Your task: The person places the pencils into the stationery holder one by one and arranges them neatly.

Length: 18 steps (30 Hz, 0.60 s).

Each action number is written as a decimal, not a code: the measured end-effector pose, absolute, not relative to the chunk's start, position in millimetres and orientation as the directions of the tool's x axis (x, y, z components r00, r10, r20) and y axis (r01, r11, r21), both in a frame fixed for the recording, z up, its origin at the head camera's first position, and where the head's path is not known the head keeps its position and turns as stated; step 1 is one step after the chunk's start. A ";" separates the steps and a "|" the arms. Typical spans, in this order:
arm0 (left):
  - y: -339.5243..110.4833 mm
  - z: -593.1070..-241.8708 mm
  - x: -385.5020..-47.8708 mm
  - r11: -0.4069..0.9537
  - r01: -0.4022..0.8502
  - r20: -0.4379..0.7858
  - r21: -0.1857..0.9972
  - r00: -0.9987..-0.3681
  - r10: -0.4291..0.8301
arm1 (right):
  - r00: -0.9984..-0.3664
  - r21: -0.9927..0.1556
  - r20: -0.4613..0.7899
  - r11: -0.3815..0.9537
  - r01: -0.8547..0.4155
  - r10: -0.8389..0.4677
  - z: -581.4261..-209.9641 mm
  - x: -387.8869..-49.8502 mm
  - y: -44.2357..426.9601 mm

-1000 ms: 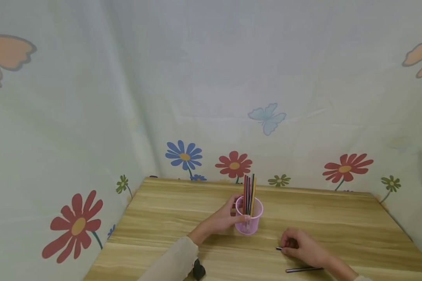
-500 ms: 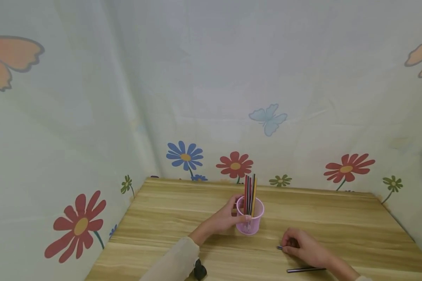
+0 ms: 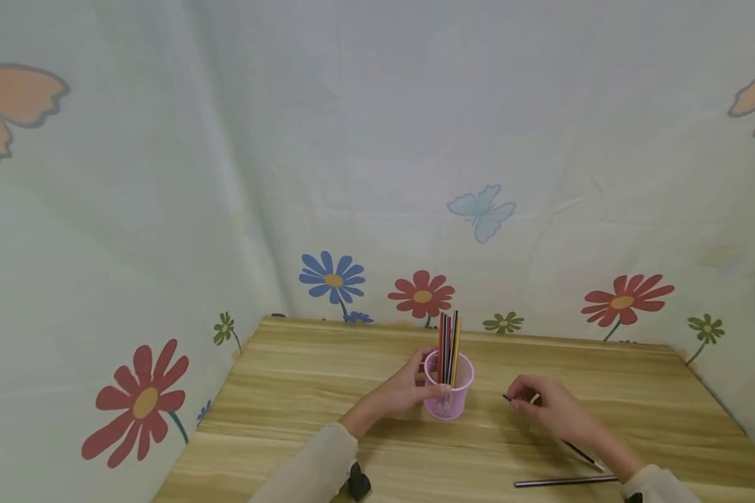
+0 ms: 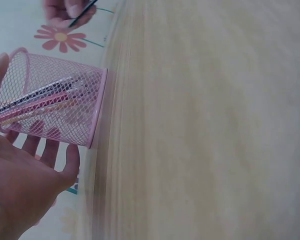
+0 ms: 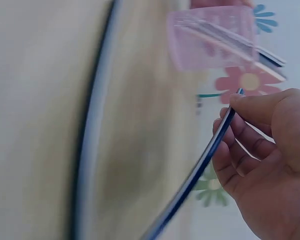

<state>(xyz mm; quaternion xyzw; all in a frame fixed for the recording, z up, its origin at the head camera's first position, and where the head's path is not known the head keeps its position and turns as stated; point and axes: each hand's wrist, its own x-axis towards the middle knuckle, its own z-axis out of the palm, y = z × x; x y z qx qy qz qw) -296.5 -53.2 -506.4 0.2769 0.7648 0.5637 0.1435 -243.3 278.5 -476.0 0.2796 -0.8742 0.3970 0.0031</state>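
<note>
A pink mesh pencil cup (image 3: 456,403) stands on the wooden table, holding several pencils (image 3: 448,346) in red, black and yellow. My left hand (image 3: 398,391) grips the cup from its left side, thumb in front and fingers behind. The left wrist view shows the cup's mesh wall (image 4: 50,100) with the pencils slanting inside. To the right of the cup, my right hand (image 3: 556,411) pinches a dark, silver-striped pencil (image 5: 197,172) near one end between thumb and fingers. That pencil is raised off the table and tilted, its other end trailing back under the wrist.
Another dark pencil (image 3: 556,482) lies on the wooden table (image 3: 314,363) near the front, below my right forearm. A small black object (image 3: 357,482) sits by the left sleeve. Flower-printed cloth (image 3: 377,140) hangs behind the table and along its sides.
My right hand has lifted the pinched pencil from the table and moved it away from me, uncovering more of the pencil lying there. The left hand and cup have stayed put.
</note>
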 end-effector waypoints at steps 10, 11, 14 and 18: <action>-52.6 -503.6 -296.8 0.196 0.267 0.100 0.944 -0.794 0.599 | -0.809 -0.648 0.341 0.503 -0.571 -0.479 -413.2 -261.5 271.1; -52.8 -503.6 -296.9 0.199 0.267 0.099 0.943 -0.796 0.597 | -0.803 -0.636 0.362 0.505 -0.584 -0.473 -407.9 -263.2 269.8; -53.6 -503.9 -297.5 0.205 0.262 0.092 0.943 -0.798 0.596 | -0.797 -0.615 0.395 0.513 -0.599 -0.457 -392.1 -267.6 266.2; -54.1 -506.4 -300.7 0.208 0.265 0.092 0.941 -0.797 0.597 | -0.785 -0.583 0.434 0.526 -0.619 -0.443 -371.2 -274.3 260.5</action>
